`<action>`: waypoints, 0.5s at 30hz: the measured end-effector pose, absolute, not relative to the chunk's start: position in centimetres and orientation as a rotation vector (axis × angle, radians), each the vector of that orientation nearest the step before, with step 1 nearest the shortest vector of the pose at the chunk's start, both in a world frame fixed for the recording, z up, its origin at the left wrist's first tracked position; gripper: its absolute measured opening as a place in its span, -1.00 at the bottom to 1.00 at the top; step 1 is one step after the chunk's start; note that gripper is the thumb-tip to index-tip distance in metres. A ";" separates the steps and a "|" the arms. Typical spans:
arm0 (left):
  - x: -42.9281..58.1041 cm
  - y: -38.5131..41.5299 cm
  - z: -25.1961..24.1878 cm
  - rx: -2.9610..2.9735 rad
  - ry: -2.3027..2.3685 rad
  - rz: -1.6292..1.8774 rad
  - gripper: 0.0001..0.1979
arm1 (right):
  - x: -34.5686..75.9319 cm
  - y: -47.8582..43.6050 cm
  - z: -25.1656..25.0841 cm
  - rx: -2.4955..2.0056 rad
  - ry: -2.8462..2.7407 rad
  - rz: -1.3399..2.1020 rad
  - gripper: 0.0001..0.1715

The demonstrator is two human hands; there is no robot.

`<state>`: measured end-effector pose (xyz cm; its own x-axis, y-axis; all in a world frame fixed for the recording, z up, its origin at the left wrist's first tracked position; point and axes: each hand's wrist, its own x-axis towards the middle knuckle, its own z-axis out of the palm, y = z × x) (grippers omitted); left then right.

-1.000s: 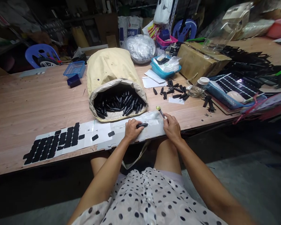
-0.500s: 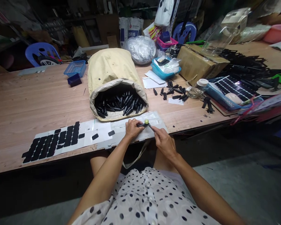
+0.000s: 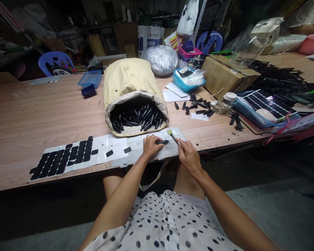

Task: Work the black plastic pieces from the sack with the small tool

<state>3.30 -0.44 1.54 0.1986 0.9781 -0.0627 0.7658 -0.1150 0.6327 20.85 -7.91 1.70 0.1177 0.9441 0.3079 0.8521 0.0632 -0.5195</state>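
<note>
part (image 3: 162, 142): slim, black, laid level, gripped by left hand (image 3: 151, 146) at near counter (image 3: 42, 115) edge | tool (image 3: 173, 137): thin, green-capped, tilted, pinched by right hand (image 3: 188, 157), cap near part's end

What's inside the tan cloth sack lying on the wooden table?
The tan cloth sack holds a heap of slim black pen-like parts at its open mouth; its cloth hides whatever lies deeper.

The long pale-brown wooden table (image 3: 42, 111) shows smooth, matt grain; the cream cloth sack (image 3: 128, 78) on it looks coarse, its rolled rim rough-woven. The small black plastic tubes (image 3: 138, 116) inside shine glossy, as does the slim black plastic piece (image 3: 162, 142), while the white paper sheet (image 3: 112, 147) bears matt black stickers (image 3: 62, 160).
</note>
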 end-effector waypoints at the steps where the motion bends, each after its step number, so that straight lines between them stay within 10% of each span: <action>1: 3.3 -0.5 1.5 1.939 1.619 0.509 -0.86 | 21.6 -7.0 1.8 -1.850 -1.703 0.152 -0.50; 15: 3.1 -0.2 1.1 2.006 1.624 0.505 -0.86 | 24.6 0.8 -0.9 -2.237 -1.655 -0.181 -0.58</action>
<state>3.06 -0.18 1.11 0.2174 0.9757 -0.0281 0.7874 -0.1583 0.5957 24.61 0.75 -0.86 0.3088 0.9004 0.3064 0.9454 -0.2553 -0.2024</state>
